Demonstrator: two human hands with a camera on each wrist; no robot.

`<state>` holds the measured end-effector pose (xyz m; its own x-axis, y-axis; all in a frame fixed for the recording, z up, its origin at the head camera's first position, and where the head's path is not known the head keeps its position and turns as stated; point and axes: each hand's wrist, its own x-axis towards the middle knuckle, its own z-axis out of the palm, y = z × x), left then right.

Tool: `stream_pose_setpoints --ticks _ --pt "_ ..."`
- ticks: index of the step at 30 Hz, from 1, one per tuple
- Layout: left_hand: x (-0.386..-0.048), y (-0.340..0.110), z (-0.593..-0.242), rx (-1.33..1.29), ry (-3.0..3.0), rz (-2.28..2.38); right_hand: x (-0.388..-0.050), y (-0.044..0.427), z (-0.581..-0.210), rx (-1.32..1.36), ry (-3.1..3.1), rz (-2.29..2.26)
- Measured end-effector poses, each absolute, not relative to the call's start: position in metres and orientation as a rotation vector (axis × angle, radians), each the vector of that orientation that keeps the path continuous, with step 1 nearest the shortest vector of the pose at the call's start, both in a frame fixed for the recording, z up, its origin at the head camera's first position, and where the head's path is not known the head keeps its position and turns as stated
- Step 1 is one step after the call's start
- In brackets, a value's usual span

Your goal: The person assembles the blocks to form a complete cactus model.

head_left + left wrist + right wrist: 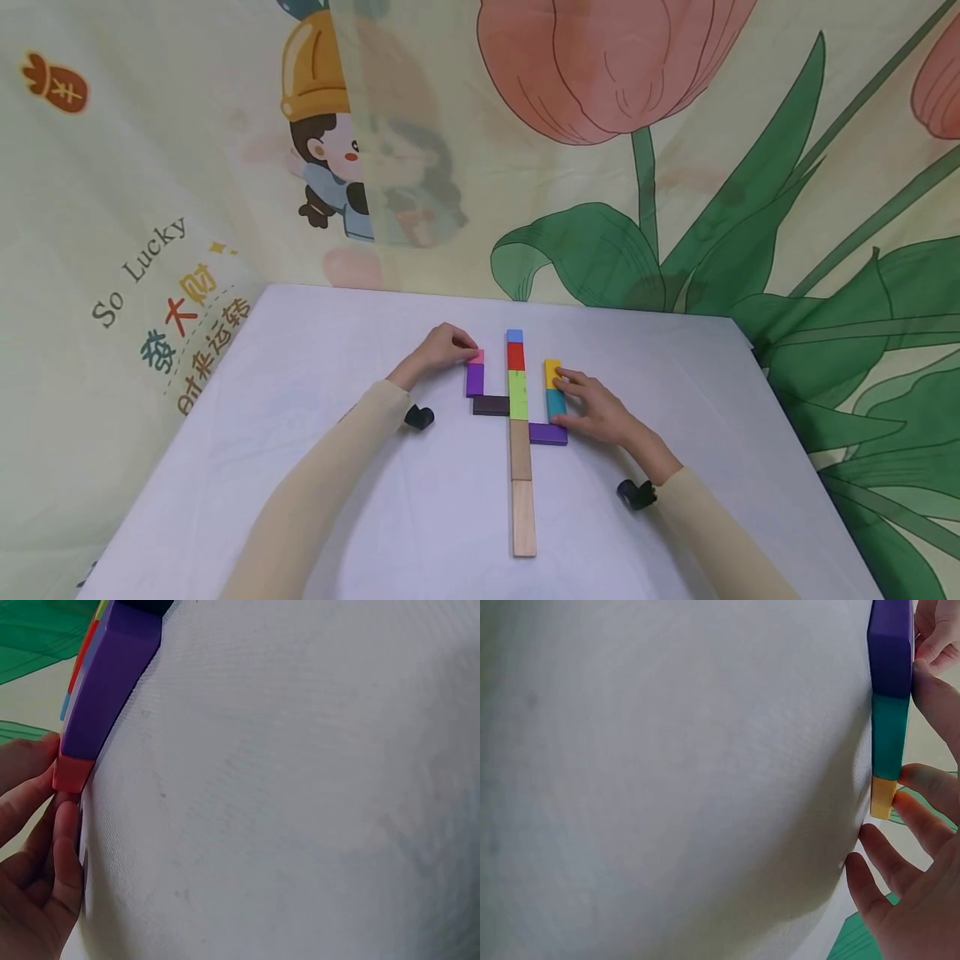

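Flat colored blocks lie on the white table in a branching figure. My left hand (441, 348) pinches the small pink block (476, 357) at the top of the left branch. Below that block come a purple block (475, 381) and a dark block (491, 406) laid crosswise. On the right branch, my right hand (600, 414) has its fingers spread, touching the yellow block (552, 370) and the teal block (556, 403) from the right side. A second purple block (548, 434) lies crosswise under the teal one, near the thumb.
Between the branches runs a straight column: blue block (514, 336), red block (516, 357), green blocks (518, 395), then a brown block (521, 450) and a pale wooden block (524, 518). Behind the white table (337, 517) hangs a printed cloth (420, 267).
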<state>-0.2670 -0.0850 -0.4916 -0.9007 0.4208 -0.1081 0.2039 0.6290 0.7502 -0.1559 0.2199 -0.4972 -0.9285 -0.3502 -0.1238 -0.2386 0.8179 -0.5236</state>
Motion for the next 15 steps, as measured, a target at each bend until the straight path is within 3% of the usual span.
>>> stream_pose_setpoints --ticks 15 --pt "-0.2668 -0.0872 -0.4910 0.511 2.578 1.148 -0.1553 0.2187 -0.4962 -0.446 2.780 -0.752"
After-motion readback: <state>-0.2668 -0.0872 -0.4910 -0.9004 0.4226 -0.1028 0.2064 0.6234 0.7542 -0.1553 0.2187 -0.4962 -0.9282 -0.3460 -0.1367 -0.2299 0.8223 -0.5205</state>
